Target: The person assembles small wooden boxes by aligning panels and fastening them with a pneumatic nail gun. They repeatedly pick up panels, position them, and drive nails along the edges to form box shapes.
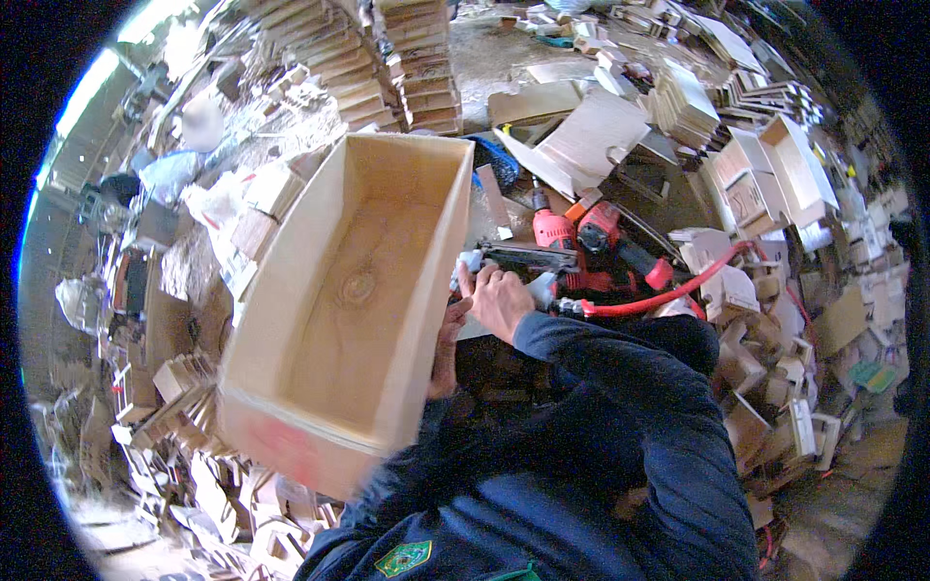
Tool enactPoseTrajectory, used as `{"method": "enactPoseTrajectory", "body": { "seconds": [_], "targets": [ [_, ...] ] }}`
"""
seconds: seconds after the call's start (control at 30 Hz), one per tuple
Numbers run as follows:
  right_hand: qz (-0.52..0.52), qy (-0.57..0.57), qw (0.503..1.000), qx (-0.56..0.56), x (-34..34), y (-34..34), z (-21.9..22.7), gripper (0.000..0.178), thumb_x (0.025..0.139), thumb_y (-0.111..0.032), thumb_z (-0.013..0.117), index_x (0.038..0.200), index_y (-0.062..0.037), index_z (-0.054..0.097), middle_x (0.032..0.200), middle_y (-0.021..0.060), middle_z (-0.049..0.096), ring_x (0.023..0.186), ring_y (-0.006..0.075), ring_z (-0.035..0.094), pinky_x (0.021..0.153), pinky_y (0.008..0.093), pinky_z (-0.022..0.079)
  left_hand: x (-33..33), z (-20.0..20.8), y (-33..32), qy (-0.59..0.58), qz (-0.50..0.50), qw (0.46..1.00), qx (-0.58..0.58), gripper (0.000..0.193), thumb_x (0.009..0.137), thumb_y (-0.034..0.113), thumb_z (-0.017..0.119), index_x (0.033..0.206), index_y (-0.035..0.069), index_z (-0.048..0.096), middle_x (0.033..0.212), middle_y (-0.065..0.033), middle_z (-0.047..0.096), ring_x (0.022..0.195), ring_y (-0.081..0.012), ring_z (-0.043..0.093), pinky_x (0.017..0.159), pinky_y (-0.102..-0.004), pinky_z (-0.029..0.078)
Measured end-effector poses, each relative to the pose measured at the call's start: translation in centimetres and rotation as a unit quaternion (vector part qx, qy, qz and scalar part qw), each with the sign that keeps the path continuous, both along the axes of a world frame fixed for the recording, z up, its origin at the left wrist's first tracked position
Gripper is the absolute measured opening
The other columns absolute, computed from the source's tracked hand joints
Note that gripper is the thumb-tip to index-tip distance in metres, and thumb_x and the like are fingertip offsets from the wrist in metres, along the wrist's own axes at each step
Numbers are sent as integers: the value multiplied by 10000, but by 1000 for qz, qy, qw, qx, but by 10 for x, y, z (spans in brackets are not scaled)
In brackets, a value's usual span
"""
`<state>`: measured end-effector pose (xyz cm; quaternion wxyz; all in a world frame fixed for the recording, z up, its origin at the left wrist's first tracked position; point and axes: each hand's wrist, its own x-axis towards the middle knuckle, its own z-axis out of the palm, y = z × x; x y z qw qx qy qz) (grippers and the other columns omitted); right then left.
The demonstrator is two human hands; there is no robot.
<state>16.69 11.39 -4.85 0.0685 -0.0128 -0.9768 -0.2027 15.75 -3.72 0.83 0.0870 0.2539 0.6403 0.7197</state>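
A long open wooden box, with a knot in its bottom board and a red smear on its near end, stands tilted in front of me. My left hand holds it along its right side; part of that hand is hidden by the box wall. My right hand is closed around a nail gun with a long black magazine and silvery body. The gun's front lies against or close beside the box's right wall. From its rear a red air hose runs off to the right.
Just beyond my right hand lie a red drill and another red-and-black power tool. Flat boards lie behind them. Tall stacks of wood pieces rise at the back. Another open box sits at right among scattered offcuts.
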Motion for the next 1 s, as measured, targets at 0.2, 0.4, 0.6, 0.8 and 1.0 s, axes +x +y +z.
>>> {"method": "enactPoseTrajectory", "body": {
  "seconds": [0.2, 0.4, 0.6, 0.8, 1.0],
  "targets": [
    [22, -50, 990, -131, -5, -8, -60, 306, 897, -199, 503, 1153, -75, 615, 992, 202, 674, 764, 248, 669, 560, 385, 472, -20, 68, -67, -32, 7, 998, -46, 231, 926, 187, 621, 1000, -32, 629, 958, -120, 662, 845, -204, 620, 823, -344, 505],
    [68, 223, 846, -480, -32, 24, -78, 211, 785, -232, 558, 864, -88, 690, 793, 123, 665, 724, 297, 644, 686, 434, 507, -72, 110, -57, -275, -180, 936, -127, 480, 924, 327, 511, 1065, -127, 583, 881, -236, 675, 749, -327, 687, 733, -398, 558],
    [51, -10, 921, -386, -14, 105, 7, 327, 823, -213, 624, 1117, -71, 622, 949, 174, 663, 838, 339, 673, 731, 429, 556, -105, 107, -38, -220, -25, 967, -123, 385, 856, 377, 596, 994, 18, 596, 839, -117, 653, 668, -263, 638, 581, -384, 552],
    [55, 152, 675, -720, 1, 115, 101, 453, 954, -346, 608, 1246, -1, 570, 977, 90, 692, 832, 181, 639, 732, 307, 521, -148, 110, -16, -191, -26, 976, -99, 259, 848, 275, 612, 980, 53, 586, 831, -99, 631, 630, -198, 579, 534, -323, 492],
    [-61, 138, 553, -819, 33, 97, 158, 419, 912, -426, 658, 903, -8, 661, 714, -19, 585, 662, 45, 520, 510, 266, 418, -120, 118, 38, -72, -14, 991, -114, 324, 921, 299, 614, 1100, 34, 560, 815, -118, 639, 553, -188, 595, 485, -309, 499]
  ]
}}
